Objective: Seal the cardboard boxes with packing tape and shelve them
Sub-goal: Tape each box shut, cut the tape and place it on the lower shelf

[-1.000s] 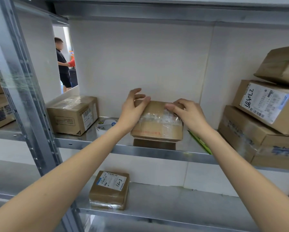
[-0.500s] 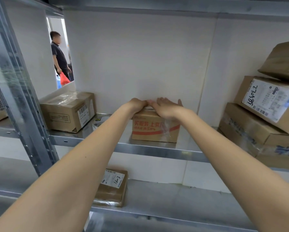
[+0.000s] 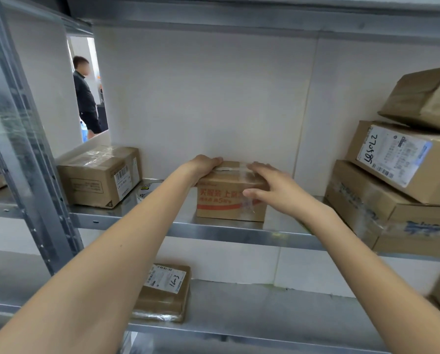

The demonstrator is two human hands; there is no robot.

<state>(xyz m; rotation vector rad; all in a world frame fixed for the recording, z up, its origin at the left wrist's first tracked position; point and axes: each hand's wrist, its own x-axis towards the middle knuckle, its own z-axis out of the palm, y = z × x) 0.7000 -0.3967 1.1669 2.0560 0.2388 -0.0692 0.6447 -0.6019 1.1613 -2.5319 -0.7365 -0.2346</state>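
A: What are the hands doing?

B: The left hand [image 3: 205,163] is lying over the top left edge of the small cardboard box [image 3: 230,200], fingers curling down over the far side, so it is gripping the box. The right hand [image 3: 272,186] is resting on the top right corner, fingers fairly straight and spread over the taped seam, thumb pressing the printed front.

A: And where is the box sitting?

B: It is standing upright on the middle shelf [image 3: 239,232], near the back wall, red lettering facing out.

A: Anything crowding it?

B: A roll of tape [image 3: 144,191] is lying just left, partly hidden by the left forearm. A taped box [image 3: 99,175] is sitting further left, a stack of parcels [image 3: 397,190] well to the right. One labelled parcel [image 3: 164,292] is lying on the lower shelf [image 3: 264,315]. A person [image 3: 86,98] is standing beyond the shelving.
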